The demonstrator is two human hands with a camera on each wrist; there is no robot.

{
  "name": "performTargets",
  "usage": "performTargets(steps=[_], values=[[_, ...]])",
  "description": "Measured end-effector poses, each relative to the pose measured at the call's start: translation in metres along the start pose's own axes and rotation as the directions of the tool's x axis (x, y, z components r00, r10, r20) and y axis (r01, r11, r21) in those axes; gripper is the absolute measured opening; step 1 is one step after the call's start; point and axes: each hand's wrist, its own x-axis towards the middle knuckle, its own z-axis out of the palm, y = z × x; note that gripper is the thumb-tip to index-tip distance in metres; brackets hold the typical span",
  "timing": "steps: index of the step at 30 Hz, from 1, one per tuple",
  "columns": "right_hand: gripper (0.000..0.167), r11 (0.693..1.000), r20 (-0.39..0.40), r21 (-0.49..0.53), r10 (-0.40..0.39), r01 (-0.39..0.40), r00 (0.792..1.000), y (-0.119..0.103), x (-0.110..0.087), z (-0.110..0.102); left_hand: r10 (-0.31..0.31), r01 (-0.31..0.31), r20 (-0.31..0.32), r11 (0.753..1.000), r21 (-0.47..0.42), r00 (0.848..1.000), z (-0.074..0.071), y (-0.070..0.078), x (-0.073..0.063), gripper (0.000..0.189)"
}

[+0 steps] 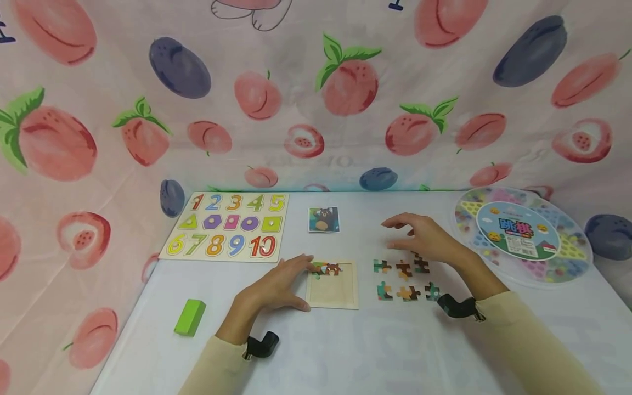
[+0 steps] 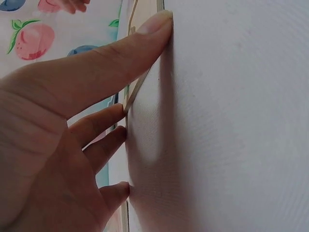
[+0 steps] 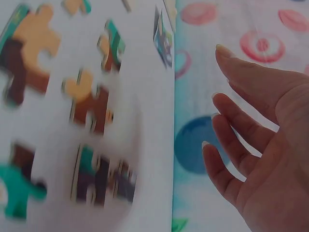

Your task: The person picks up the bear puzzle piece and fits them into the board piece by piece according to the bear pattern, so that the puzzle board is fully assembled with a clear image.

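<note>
A shallow wooden puzzle tray [image 1: 333, 293] lies mid-table with joined jigsaw pieces [image 1: 327, 269] along its upper left. My left hand [image 1: 276, 285] spreads at the tray's left side, the thumb at its lower left corner and a fingertip near the pieces. From the left wrist view, the thumb [image 2: 130, 50] rests along the tray's edge while the other fingers reach down to the table. My right hand [image 1: 427, 238] hovers with loosely bent fingers and nothing in them, above several loose jigsaw pieces [image 1: 408, 293]. In the right wrist view, loose pieces [image 3: 89, 104] lie beside that hand [image 3: 260, 140].
A bear picture card [image 1: 324, 219] lies behind the tray. At the back left is a number and shape board [image 1: 227, 226]; a green block [image 1: 190, 317] sits in front of it. A round clear case with a printed label [image 1: 518, 230] occupies the right. Fruit-patterned cloth hangs behind.
</note>
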Motion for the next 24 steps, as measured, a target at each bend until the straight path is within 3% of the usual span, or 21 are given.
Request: performTargets(steps=[6, 12, 19, 24], values=[[0.048, 0.993, 0.005, 0.048, 0.103, -0.104, 0.995, 0.021, -0.022, -0.015, 0.005, -0.005, -0.002, 1.0, 0.004, 1.0, 0.001, -0.002, 0.001, 0.077], [0.049, 0.983, 0.011, 0.058, 0.175, -0.175, 0.985, 0.044, -0.036, -0.009, -0.001, 0.001, 0.002, 1.0, 0.009, 1.0, 0.002, -0.001, 0.001, 0.077], [0.046, 0.976, -0.007, 0.021, 0.219, -0.218, 0.976, 0.065, -0.037, 0.004, 0.004, -0.004, -0.001, 1.0, 0.008, 1.0, 0.001, 0.0, 0.0, 0.077], [0.043, 0.978, -0.045, -0.003, 0.207, -0.208, 0.977, 0.071, -0.034, 0.011, 0.003, -0.003, 0.003, 1.0, 0.006, 1.0, 0.001, -0.001, 0.0, 0.077]])
